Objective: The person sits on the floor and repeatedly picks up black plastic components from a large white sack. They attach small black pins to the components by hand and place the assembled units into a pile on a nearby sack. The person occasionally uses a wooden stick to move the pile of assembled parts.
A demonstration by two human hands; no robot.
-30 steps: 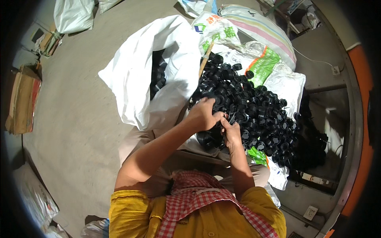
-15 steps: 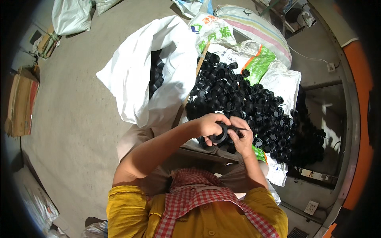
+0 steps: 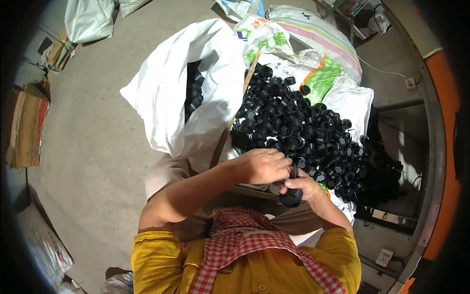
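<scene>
My right hand [image 3: 306,186] grips a round black plastic cap [image 3: 291,198], low over my lap. A thin black strip [image 3: 295,170] stands up from the cap between my two hands. My left hand [image 3: 267,166] is closed, its knuckles up and its fingertips by that strip; what they pinch is hidden. Just beyond my hands lies a large heap of similar black caps [image 3: 308,132], several with thin strips on them. On my left an open white woven sack [image 3: 161,98] holds more black caps [image 3: 194,93].
Flattened printed sacks [image 3: 350,100] lie under the heap. A wooden stick [image 3: 250,73] leans between the white sack and the heap. A full striped sack [image 3: 318,36] lies at the back. A metal frame [image 3: 435,161] edges the right side, and a cardboard box [image 3: 27,127] stands far left.
Both hands have shifted slightly toward me and right. The black cap has tipped and now hangs below my right fingers. My left hand has turned knuckles up, its fingers curled closed.
</scene>
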